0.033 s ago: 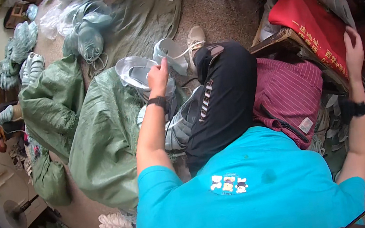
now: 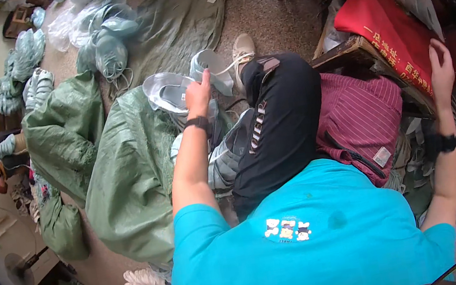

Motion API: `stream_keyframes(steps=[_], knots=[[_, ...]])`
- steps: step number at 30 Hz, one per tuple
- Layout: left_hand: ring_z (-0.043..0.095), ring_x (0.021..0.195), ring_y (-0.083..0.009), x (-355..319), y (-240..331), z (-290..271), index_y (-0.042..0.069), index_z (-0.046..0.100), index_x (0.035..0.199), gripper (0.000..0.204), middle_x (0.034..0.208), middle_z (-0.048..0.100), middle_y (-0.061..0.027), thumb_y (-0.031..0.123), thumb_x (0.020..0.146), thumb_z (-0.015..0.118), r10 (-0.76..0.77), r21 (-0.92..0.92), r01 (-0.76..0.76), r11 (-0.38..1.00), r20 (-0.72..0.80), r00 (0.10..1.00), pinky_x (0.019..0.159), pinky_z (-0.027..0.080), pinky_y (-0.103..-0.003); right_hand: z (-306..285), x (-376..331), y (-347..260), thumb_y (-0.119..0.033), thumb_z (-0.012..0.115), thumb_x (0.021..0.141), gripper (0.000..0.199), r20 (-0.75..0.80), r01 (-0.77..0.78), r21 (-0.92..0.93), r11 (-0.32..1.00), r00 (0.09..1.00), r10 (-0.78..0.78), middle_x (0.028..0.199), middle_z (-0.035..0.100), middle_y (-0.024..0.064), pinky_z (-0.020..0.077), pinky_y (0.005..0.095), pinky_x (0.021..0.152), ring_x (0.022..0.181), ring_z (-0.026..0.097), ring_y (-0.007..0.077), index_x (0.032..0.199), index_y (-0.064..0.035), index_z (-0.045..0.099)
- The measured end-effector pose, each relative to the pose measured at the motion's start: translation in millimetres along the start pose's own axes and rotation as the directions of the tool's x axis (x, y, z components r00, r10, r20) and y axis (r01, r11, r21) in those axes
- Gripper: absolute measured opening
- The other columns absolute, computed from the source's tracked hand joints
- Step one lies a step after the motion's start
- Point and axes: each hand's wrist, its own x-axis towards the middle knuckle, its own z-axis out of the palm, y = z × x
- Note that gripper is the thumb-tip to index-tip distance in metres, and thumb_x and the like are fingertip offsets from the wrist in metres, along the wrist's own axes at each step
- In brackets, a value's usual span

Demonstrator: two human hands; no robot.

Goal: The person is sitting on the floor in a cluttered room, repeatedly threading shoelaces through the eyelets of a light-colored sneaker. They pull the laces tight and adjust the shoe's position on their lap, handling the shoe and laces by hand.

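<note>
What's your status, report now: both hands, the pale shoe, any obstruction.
Left hand at the pale shoe, grip unclear. Right hand loosely open beside red material. Shoe's opening faces up. Green sack close alongside.

Left arm: forearm (image 2: 190, 163) reaching forward and canted slightly inboard, wrist (image 2: 198, 114) near straight, left hand (image 2: 198, 95) in a closed grip with fingers curled under and mostly hidden, thumb extended and pointing forward. Right arm: swung well out to the side, right forearm (image 2: 446, 172) running forward, right wrist (image 2: 446, 116) roughly in line, right hand (image 2: 441, 66) loose, fingers extended forward with a slight bend and a gap between them. Hands well apart, right one far outboard of the torso.
</note>
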Motion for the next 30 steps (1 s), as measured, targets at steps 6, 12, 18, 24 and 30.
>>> stream_keyframes(steps=[6, 12, 18, 24, 30], knots=[[0.070, 0.064, -0.0324, 20.8, 2.1, 56.9, -0.010, 0.069, 0.094, 0.076, 0.092, 0.070, -0.0221, 0.064, 0.083, 0.057, -0.125, -0.104, 0.157, 0.982, 0.265, 0.956, 0.068, 0.055, -0.040, -42.0, -74.7, -19.5, -0.017, 0.053, 0.101, 0.021, 0.120, -0.169, 0.028, 0.985, 0.979, 0.164, 0.100, 0.065, 0.0022, 0.0476, 0.0235, 0.079, 0.082, 0.060, 0.0079, 0.108, -0.0014, 0.065], [0.069, 0.070, -0.0347, 49.1, -36.7, 62.0, -0.004, 0.071, 0.080, 0.030, 0.087, 0.071, -0.0188, 0.023, 0.087, 0.059, 0.299, 0.313, -0.381, 0.870, 0.280, 0.912, 0.064, 0.054, -0.042, -30.9, -72.3, -33.5, -0.020, 0.054, 0.101, 0.022, 0.239, -0.247, 0.208, 0.946, 0.951, 0.196, 0.097, 0.063, -0.0011, 0.0476, 0.0199, 0.072, 0.077, 0.058, 0.0048, 0.107, -0.0025, 0.065], [0.066, 0.070, -0.0173, -63.2, 97.6, -90.0, -0.001, 0.061, 0.104, 0.023, 0.091, 0.070, -0.0115, 0.019, 0.094, 0.054, 0.305, -0.893, -0.151, 0.425, -0.016, 0.952, 0.064, 0.052, -0.030, 9.9, -62.0, -84.5, -0.015, 0.054, 0.100, 0.018, 0.366, -0.271, 0.391, 0.879, 0.923, 0.121, 0.093, 0.065, 0.0001, 0.0501, 0.0211, 0.071, 0.076, 0.061, 0.0065, 0.104, -0.0022, 0.065], [0.057, 0.063, -0.0113, -171.0, 188.2, -176.4, -0.002, 0.064, 0.106, 0.027, 0.087, 0.070, -0.0126, 0.021, 0.096, 0.053, 0.586, -0.838, -0.466, 0.284, -0.233, 0.776, 0.061, 0.045, -0.023, 43.2, -56.4, -163.5, -0.004, 0.063, 0.090, 0.018, 0.203, 0.351, 0.474, 0.807, 0.849, -0.488, 0.099, 0.063, 0.0094, 0.0514, 0.0284, 0.075, 0.085, 0.063, 0.0162, 0.107, -0.0014, 0.063], [0.054, 0.060, -0.0076, -233.9, 236.2, -171.8, -0.001, 0.065, 0.103, 0.027, 0.079, 0.068, -0.0099, 0.022, 0.098, 0.052, 0.748, -0.718, -0.653, 0.240, -0.292, 0.596, 0.054, 0.041, -0.021, 26.9, -55.3, -209.2, -0.021, 0.062, 0.094, 0.040, 0.168, 0.213, 0.672, 0.709, 0.889, -0.426, 0.116, 0.061, 0.0121, 0.0510, 0.0342, 0.083, 0.099, 0.062, 0.0203, 0.128, -0.0025, 0.051]])
